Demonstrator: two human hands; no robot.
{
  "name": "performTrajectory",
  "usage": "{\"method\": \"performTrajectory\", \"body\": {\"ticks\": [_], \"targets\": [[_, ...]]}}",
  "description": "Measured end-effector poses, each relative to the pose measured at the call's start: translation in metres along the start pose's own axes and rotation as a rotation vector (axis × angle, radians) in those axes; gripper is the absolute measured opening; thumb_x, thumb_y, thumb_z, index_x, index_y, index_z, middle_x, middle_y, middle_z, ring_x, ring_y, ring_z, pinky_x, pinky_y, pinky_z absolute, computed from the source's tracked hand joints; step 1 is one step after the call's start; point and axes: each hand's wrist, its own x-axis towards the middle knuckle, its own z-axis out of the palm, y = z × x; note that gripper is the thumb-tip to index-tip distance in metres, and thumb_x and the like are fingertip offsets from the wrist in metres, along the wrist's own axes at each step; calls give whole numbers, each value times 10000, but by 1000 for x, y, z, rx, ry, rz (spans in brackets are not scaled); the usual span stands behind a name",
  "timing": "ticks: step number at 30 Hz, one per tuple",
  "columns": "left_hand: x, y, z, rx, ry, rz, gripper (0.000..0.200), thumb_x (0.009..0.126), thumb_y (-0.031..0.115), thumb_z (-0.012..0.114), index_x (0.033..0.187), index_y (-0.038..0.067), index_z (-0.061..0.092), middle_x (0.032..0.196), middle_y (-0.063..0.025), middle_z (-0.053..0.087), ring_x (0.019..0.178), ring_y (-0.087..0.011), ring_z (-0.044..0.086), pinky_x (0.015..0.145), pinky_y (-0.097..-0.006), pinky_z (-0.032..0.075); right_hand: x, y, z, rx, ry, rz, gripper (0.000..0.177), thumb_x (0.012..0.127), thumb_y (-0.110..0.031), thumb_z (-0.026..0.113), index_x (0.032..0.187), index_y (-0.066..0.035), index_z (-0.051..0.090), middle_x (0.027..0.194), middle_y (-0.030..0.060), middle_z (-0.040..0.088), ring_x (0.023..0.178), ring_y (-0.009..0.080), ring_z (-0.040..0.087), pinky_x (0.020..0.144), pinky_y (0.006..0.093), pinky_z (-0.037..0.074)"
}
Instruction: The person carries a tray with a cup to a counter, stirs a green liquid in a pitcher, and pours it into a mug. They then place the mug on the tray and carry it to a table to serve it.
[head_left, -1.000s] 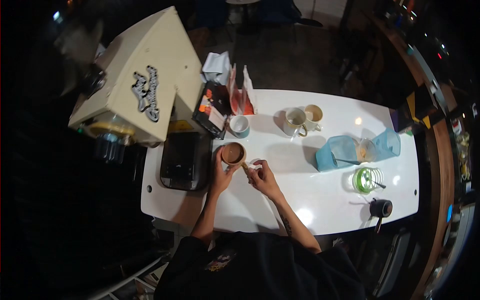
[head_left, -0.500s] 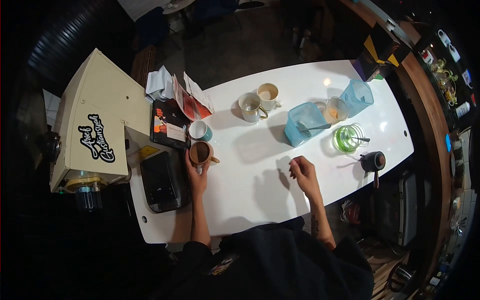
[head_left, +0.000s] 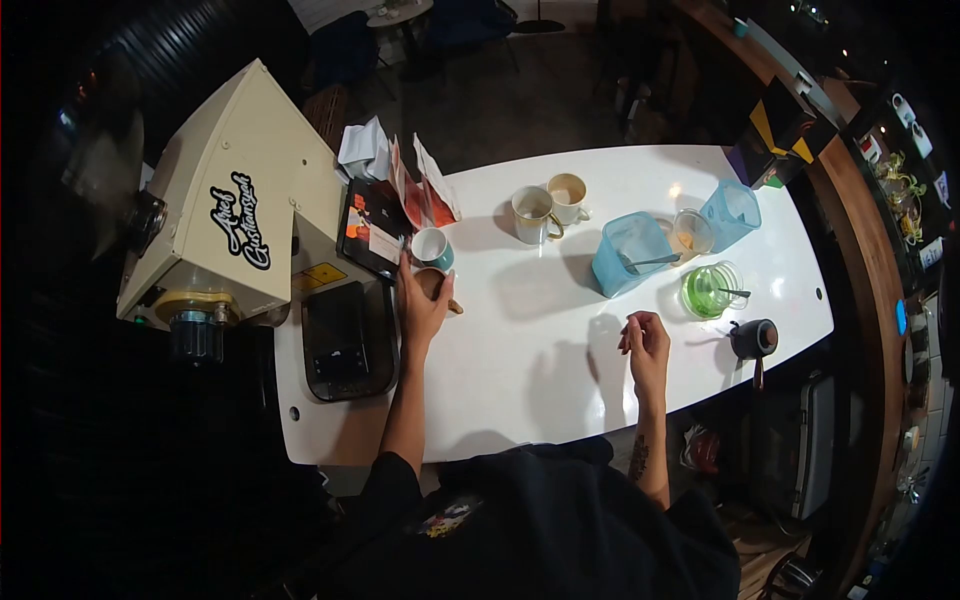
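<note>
Dim room [head_left: 520, 100], white table [head_left: 495, 385]: left hand [head_left: 424, 312] wraps brown cup [head_left: 431, 284] while half-curled right hand [head_left: 648, 345] holds nothing

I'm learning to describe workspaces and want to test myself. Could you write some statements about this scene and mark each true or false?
1. The left hand has its fingers around the brown cup. True.
2. The right hand is gripping the green-tinted jar. False: that hand is apart from the jar.
3. The white-and-teal cup stands to the right of the two pale mugs. False: it stands to their left, beside the brown cup.
4. A utensil handle sticks out over the rim of the nearer blue container. True.
5. The nearer blue container lies on its side. False: it stands upright.
</note>
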Motion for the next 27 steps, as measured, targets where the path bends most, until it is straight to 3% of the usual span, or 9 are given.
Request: {"method": "performTrajectory", "body": {"ticks": [4,6,7,9,10,13,14,22,27], "targets": [[18,11,12,195,56,-33,849,782,349,743,1393,-31,293,1300,-280,489,1172,-430,512,951,-452,448,3,-3,-2,-46,88,-48,205,945,-161,570,1018,29,546,846,81,578,691,134,567,618,268,463],[21,15,17,259,67,-65,790,786,354,729,1357,-26,337,1275,-271,516,1125,-421,549,902,-469,473,9,-2,-8,-178,189,-94,332,899,-177,646,1134,16,515,1000,113,560,837,191,585,708,309,481],[21,13,20,251,63,-59,790,786,354,729,1357,-26,337,1275,-271,516,1125,-421,549,902,-469,473,10,-4,-9,-181,199,-96,332,899,-177,646,1134,16,515,1000,113,560,837,191,585,708,309,481],[23,9,24,318,117,-72,772,792,345,718,1366,2,333,1276,-250,526,1103,-411,568,872,-475,494,12,-10,-9,-265,313,-236,491,856,-210,721,1236,-23,472,1094,104,525,914,172,552,740,295,480],[22,10,24,353,103,-132,749,796,342,709,1371,34,341,1274,-215,543,1067,-400,594,832,-481,517,17,-6,-15,-268,289,-189,658,804,-218,770,1326,-40,412,1233,144,479,1054,240,534,834,356,485],[21,12,25,387,122,-145,726,803,362,697,1367,62,353,1268,-184,557,1027,-394,617,789,-493,532,30,-5,-16,-349,325,-264,761,774,-215,792,1378,-39,364,1319,161,453,1132,273,511,895,384,473],[21,13,25,386,122,-145,726,803,362,697,1367,62,353,1268,-184,557,1027,-394,617,789,-493,532,35,-7,-17,-354,282,-227,874,733,-236,823,1415,-37,313,1387,171,410,1188,304,482,930,414,459],[27,17,22,376,77,-195,704,809,379,687,1352,57,376,1231,-190,568,997,-400,625,764,-495,534,71,8,-2,-377,246,-265,1093,627,-314,884,1436,-1,217,1421,215,344,1263,370,408,956,493,446],[23,15,23,375,179,-97,699,802,371,690,1339,31,399,1218,-204,563,1013,-395,615,784,-495,519,85,14,3,-402,201,-344,1069,639,-341,865,1418,29,233,1379,229,387,1280,342,421,1018,465,409]]}}
